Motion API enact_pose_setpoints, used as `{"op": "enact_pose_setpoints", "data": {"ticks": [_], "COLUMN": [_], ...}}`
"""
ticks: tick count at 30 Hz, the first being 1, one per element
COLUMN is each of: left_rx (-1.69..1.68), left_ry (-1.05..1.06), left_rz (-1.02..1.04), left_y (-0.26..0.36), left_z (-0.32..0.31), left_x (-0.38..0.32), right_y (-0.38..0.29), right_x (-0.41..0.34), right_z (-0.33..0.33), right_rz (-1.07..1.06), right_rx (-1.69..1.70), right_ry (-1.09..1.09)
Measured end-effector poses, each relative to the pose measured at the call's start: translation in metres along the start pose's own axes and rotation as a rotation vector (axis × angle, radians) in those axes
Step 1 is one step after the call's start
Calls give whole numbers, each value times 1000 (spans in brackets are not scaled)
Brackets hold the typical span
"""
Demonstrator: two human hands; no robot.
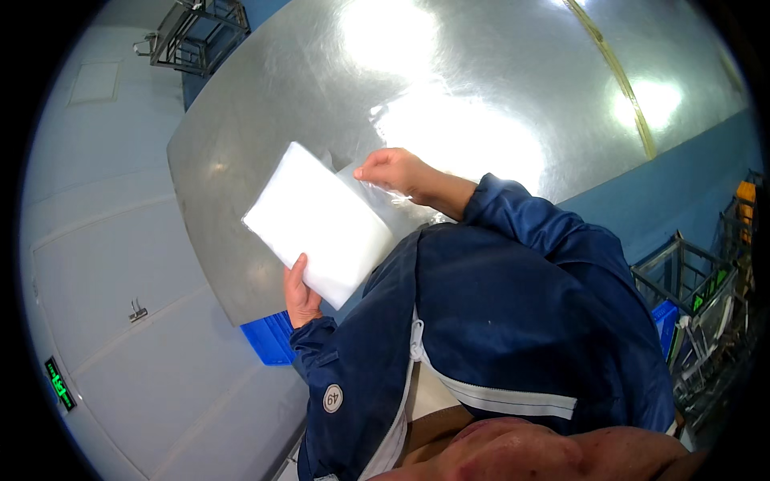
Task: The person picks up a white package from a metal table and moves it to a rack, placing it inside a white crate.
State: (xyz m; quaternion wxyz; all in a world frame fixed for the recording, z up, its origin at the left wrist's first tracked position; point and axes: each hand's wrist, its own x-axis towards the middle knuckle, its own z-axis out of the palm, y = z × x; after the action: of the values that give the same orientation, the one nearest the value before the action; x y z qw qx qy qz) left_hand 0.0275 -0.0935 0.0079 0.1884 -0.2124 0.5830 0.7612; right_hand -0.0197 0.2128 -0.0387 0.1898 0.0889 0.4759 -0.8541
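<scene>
A white rectangular stack of sheets (325,225), apparently in a clear plastic bag, is tilted in front of my body. My left hand (299,294) grips its lower left edge, with the thumb on top and the other fingers mostly hidden beneath. Loose clear plastic film (376,189) extends from the stack's right side. My right hand (397,172) pinches this film between thumb and fingertips. Under both hands lies a shiny metal tabletop (240,174), its surface partly lost in glare.
A yellowish strip (613,60) crosses the tabletop at the right. Below the table's left corner is a blue plastic crate (267,340). Metal frame racks stand at the upper left (201,39) and right (683,270). A door (132,258) and a lit green sign (60,383) are at the left.
</scene>
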Motion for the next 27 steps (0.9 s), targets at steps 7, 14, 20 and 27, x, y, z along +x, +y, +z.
{"op": "enact_pose_setpoints", "data": {"ticks": [7,14,20,27], "left_rx": [50,-3,-74,-31], "left_ry": [-5,53,79,106], "left_rz": [28,70,81,92], "left_y": [10,11,20,33], "left_z": [13,8,8,33], "left_x": [13,19,10,-2], "right_y": [-3,-32,35,80], "right_x": [4,3,1,-8], "right_z": [-18,-76,-183,-222], "right_rz": [5,-207,-129,-62], "right_rx": [-24,-197,-579,-1080], "right_ry": [77,248,580,811]}}
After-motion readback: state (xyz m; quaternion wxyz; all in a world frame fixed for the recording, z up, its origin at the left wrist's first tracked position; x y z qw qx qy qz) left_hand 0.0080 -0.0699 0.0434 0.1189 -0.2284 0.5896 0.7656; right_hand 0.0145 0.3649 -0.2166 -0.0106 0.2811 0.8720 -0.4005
